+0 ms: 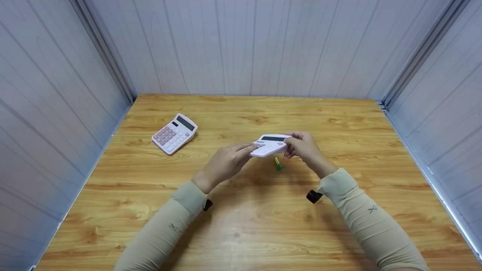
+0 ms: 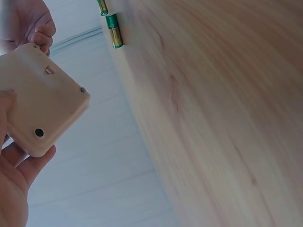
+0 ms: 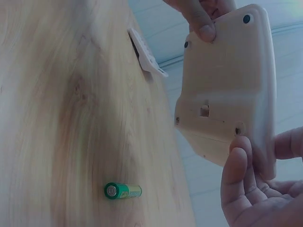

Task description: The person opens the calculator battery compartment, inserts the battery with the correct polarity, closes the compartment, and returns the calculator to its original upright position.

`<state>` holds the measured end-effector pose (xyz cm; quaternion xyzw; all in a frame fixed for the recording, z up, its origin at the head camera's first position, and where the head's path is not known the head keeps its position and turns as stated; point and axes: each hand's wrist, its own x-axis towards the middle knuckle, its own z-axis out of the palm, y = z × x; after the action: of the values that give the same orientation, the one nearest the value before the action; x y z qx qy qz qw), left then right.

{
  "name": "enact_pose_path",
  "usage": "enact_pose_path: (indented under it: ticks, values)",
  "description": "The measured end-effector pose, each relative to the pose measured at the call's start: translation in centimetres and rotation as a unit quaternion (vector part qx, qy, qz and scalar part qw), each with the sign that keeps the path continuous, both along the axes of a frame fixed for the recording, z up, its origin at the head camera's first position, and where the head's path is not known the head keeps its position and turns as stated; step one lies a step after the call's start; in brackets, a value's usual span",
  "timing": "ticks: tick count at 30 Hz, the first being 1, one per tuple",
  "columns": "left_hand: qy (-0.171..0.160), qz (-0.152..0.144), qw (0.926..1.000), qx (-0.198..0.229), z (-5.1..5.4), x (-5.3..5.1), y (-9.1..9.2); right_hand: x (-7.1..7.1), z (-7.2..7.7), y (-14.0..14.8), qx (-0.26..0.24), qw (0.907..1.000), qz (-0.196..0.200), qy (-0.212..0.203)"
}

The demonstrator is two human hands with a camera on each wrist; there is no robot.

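A pale pink calculator (image 1: 270, 146) is held up above the table, its screen and keys facing up. My left hand (image 1: 230, 160) grips its near left end, thumb on the underside in the left wrist view. My right hand (image 1: 304, 148) pinches the screen end from the right, with fingertips on the back near a screw hole in the right wrist view. The calculator's back (image 3: 222, 75) has dark round feet and a small latch slot. Below it, green-and-gold batteries (image 2: 114, 32) lie on the table; two show in the left wrist view, one cut by the frame edge.
A second pink calculator (image 1: 174, 134) lies face up at the left of the wooden table (image 1: 233, 233). White panelled walls (image 1: 241, 45) enclose the table at the back and both sides. A dark wrist camera (image 1: 313, 196) sits under the right cuff.
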<state>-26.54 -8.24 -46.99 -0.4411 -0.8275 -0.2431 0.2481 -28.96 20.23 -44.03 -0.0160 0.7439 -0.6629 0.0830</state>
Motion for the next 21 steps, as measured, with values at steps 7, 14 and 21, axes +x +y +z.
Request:
enact_pose_path:
  ticks: [7, 14, 21]
  values:
    - [-0.043, -0.001, 0.9978, 0.050, 0.0, 0.2, 0.4, 0.2, 0.6, 0.4, -0.034, 0.9994, 0.006, 0.008]
    - [-0.190, -0.025, 0.9690, 0.156, 0.4, 0.2, 0.8, 0.4, 1.3, 0.5, -0.100, 0.9948, -0.009, 0.018]
    - [-0.301, -0.021, 0.9216, 0.245, 0.6, 0.1, 1.0, 0.6, 1.6, 0.6, -0.082, 0.9953, -0.023, 0.045]
